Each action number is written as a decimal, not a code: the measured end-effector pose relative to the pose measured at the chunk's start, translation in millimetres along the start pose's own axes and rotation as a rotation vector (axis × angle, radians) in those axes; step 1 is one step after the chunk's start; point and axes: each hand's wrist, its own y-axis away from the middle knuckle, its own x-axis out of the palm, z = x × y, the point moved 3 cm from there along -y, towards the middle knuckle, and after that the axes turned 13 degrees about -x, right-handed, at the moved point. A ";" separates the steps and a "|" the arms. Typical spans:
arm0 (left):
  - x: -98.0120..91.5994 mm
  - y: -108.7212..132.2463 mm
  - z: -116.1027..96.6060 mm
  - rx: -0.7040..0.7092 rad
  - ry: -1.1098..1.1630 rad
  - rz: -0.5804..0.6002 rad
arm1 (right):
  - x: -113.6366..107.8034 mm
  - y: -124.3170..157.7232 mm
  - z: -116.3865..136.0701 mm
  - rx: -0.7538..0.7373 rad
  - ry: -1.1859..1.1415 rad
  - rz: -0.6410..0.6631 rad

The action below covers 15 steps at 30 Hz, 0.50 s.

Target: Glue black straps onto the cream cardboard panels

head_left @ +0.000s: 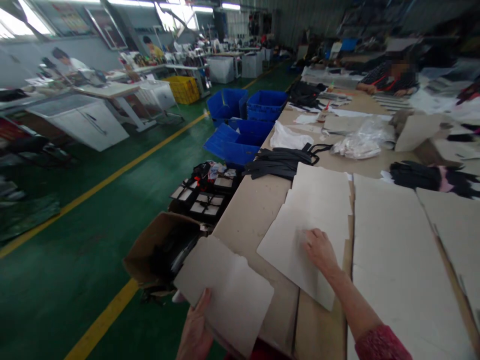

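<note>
My left hand (195, 330) grips the near edge of a stack of pale grey card sheets (228, 295), held out over the table's left edge, thumb on top. My right hand (318, 250) rests palm down on another pile of the same grey sheets (311, 225) lying on the long brown worktable (247, 210); its fingers curl on the top sheet. A red patterned sleeve covers my right forearm.
An open cardboard box (157, 250) with dark items stands on the green floor at the left, beside black packs (204, 195) and blue crates (240, 135). Black straps (281, 162), plastic bags (360, 142) and large card sheets (393, 260) lie on the table. A person (390, 77) leans on it far off.
</note>
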 end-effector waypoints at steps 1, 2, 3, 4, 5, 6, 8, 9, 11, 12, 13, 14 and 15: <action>5.8 -0.7 1.8 -0.008 0.038 0.053 | 7.8 5.7 15.5 -0.027 -0.030 0.006; 11.2 -1.7 3.3 -0.009 0.071 0.092 | 18.0 12.9 33.4 -0.057 -0.094 0.028; 15.9 -2.8 4.7 -0.008 0.095 0.114 | 29.7 21.2 52.7 -0.083 -0.185 0.060; 20.1 -3.7 5.8 -0.003 0.102 0.131 | 42.0 30.1 72.2 -0.103 -0.298 0.098; 23.9 -4.6 6.9 0.002 0.102 0.147 | 53.4 38.8 90.3 -0.107 -0.407 0.123; 27.3 -5.2 8.0 0.004 0.095 0.165 | 63.1 46.6 105.8 -0.099 -0.481 0.125; 31.7 -6.0 9.5 0.007 0.074 0.202 | 75.7 57.7 126.1 -0.034 -0.545 0.067; 32.4 -6.5 9.9 0.004 0.067 0.213 | 78.5 61.2 131.2 0.018 -0.546 0.018; 31.0 -8.3 10.5 -0.008 0.047 0.220 | 78.1 65.8 136.8 0.114 -0.530 -0.099; 29.2 -9.6 10.6 -0.009 0.032 0.220 | 76.1 67.8 139.7 0.137 -0.519 -0.152; 27.1 -11.2 10.7 -0.009 0.016 0.219 | 73.8 69.9 143.8 0.147 -0.509 -0.192; 24.6 -12.9 11.0 -0.013 -0.003 0.210 | 72.2 72.2 149.3 0.145 -0.505 -0.206; 22.0 -14.7 11.2 -0.012 -0.024 0.193 | 71.7 74.6 155.9 0.138 -0.513 -0.191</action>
